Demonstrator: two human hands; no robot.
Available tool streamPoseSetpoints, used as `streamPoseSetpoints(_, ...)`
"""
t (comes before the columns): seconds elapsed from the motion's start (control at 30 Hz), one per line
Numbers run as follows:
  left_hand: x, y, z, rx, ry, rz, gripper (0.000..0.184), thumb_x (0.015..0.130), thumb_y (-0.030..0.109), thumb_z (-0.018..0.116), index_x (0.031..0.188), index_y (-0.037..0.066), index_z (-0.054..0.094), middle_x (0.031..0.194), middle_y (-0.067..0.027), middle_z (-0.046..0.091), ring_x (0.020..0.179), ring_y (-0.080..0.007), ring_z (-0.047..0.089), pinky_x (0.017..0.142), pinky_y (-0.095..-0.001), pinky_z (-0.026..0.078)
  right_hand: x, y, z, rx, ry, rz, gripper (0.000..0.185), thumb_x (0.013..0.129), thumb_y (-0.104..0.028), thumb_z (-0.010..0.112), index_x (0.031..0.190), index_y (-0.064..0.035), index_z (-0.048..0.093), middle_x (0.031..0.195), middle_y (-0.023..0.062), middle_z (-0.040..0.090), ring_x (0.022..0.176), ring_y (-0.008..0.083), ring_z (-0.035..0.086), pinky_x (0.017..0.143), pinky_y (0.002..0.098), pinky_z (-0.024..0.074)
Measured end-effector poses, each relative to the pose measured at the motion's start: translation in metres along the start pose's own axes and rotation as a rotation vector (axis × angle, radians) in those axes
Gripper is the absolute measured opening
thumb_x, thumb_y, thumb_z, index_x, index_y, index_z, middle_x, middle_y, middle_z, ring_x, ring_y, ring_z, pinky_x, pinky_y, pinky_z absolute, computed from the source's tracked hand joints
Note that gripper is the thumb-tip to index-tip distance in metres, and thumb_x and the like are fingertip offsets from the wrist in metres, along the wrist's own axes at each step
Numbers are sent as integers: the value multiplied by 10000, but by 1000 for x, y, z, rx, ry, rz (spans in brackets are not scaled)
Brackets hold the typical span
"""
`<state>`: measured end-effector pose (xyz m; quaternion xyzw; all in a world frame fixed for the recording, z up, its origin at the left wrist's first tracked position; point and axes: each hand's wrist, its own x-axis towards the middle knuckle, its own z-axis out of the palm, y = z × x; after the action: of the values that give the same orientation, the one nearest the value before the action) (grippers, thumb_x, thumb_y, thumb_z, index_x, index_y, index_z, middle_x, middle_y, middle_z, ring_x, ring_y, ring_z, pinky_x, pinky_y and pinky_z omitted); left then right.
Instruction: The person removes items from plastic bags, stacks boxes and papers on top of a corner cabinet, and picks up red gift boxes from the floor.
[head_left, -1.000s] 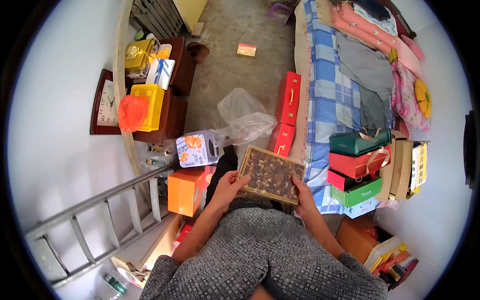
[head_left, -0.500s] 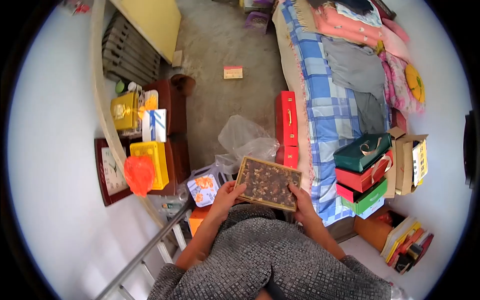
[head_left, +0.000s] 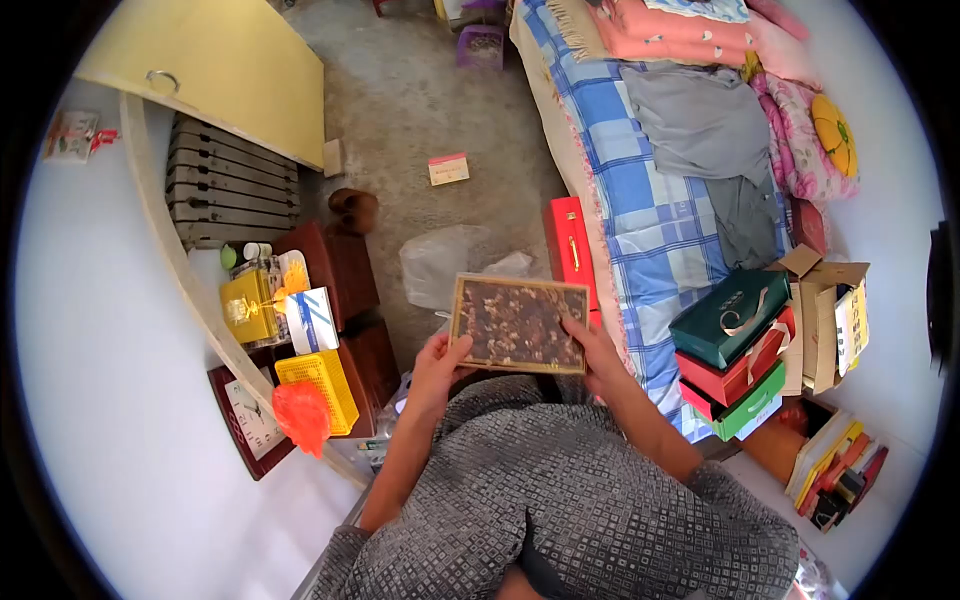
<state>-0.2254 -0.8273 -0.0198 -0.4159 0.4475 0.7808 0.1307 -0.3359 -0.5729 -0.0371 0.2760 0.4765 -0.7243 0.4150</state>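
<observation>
A flat rectangular gold-edged box (head_left: pixel 522 325) with a dark brown, mottled face is held level in front of my body. What the light flecks on that face are, I cannot make out. My left hand (head_left: pixel 437 365) grips its left side near the lower corner, thumb on top. On the right edge, my right hand (head_left: pixel 597 352) closes with its thumb over the face; the fingers beneath are hidden. Just beyond the box, a clear plastic bag (head_left: pixel 435 268) lies on the concrete floor.
To the right, a bed (head_left: pixel 660 245) carries clothes, bedding and stacked gift boxes (head_left: pixel 730 315). A red case (head_left: pixel 572 250) stands against its side. On the left are a brown cabinet (head_left: pixel 335 270), a yellow basket (head_left: pixel 335 385) and a wall clock (head_left: pixel 250 420). A small card box (head_left: pixel 448 170) lies ahead.
The box has shifted slightly left and up in view and sits straighter, still in both hands. My viewpoint has turned left, showing more of the yellow door. The plastic bag appears farther left.
</observation>
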Motion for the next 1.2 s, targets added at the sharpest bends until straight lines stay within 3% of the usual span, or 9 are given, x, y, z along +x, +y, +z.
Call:
streamPoseSetpoints(0.27,41,54,20,-75,24,57,360,1018,255,627,1293,34,555,1181,-45,657,1048,-148,645,924,-349,540,54,-83,35,-91,-115,-57,404,985,-252,672,1294,-15,568,1157,66,674,1023,153,659,899,319,540)
streamPoseSetpoints(0.33,50,62,20,-123,-10,34,439,983,223,679,1343,32,518,1175,-47,665,1043,-137,654,875,-307,554,62,-89,40,-105,-99,-41,403,986,-251,670,1296,-16,567,1157,65,673,1026,154,659,907,318,536)
streamPoseSetpoints(0.43,64,67,12,-110,-39,-19,450,978,222,689,1347,32,515,1173,-45,667,1034,-136,660,870,-305,558,68,-90,44,-69,-61,-36,368,968,-224,699,1247,-2,606,1131,69,684,1036,155,655,886,336,542)
streamPoseSetpoints(0.6,79,76,3,-91,-60,-76,484,973,232,701,1354,11,500,1160,-59,672,1019,-140,665,872,-305,562,74,-76,41,17,85,80,428,956,-214,712,1299,-8,559,1161,76,664,1041,171,655,872,343,554)
streamPoseSetpoints(1.2,101,91,-62,-102,-120,-169,557,960,262,721,1370,-17,468,1174,-69,662,1024,-128,648,879,-286,540,83,-51,105,-81,172,91,450,971,-241,686,1317,4,533,1183,89,657,1004,180,669,876,342,566)
